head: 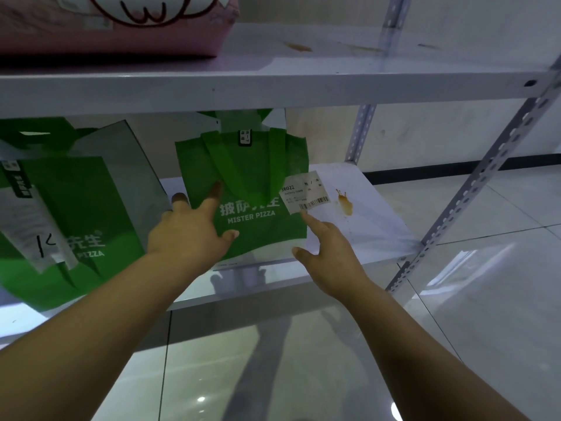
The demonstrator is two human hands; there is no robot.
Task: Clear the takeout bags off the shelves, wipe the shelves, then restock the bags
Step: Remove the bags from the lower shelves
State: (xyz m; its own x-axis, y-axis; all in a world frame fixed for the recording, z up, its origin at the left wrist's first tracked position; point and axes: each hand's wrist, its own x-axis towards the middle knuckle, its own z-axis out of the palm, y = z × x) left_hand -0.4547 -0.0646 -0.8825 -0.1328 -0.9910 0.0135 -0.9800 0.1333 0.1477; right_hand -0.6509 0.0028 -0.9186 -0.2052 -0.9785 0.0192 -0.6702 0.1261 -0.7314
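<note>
Stained shelf (367,235) holds a green bag (258,174), left hand (188,232) and right hand (331,256) spread open beside it.

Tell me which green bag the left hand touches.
The right green bag, with the barcode label: the left hand rests on its front. The other green bag is untouched.

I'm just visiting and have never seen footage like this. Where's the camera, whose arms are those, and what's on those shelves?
No machine here: a person wears one camera on the head, looking forward and down, so these are their own bare arms. The left hand lies with straight fingers on a green Mister Pizza bag standing on the lower shelf; the right hand reaches to its white label. Neither plainly grips anything. A second green bag sits to the left, a pink bag on the upper shelf. Brown stains mark both shelves.
</note>
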